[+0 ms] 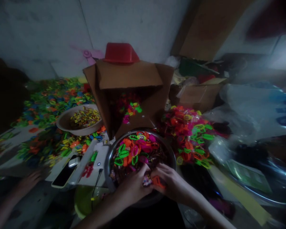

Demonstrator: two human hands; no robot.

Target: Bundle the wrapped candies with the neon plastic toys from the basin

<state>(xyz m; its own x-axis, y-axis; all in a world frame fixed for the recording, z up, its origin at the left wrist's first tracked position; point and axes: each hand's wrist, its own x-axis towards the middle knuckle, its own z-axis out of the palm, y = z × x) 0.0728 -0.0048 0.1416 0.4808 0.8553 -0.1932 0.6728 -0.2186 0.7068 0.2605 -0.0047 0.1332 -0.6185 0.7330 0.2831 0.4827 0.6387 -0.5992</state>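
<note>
Both my hands meet over the near rim of a metal bowl [108, 159] filled with small bright plastic pieces in orange, green and pink. My left hand [133, 187] has its fingers closed on a small multicoloured piece [147, 181]. My right hand [170, 181] pinches an orange plastic piece [158, 182] pressed against it. The two pieces touch between my fingertips.
An open cardboard box [128, 92] lies tipped toward the bowl, a red tub [121, 52] on top. A beige bowl [64, 122] of small parts sits left amid scattered pieces. A phone [65, 173] lies beside it. Bagged pieces [188, 130] pile at right. Another person's hand [30, 181] rests at far left.
</note>
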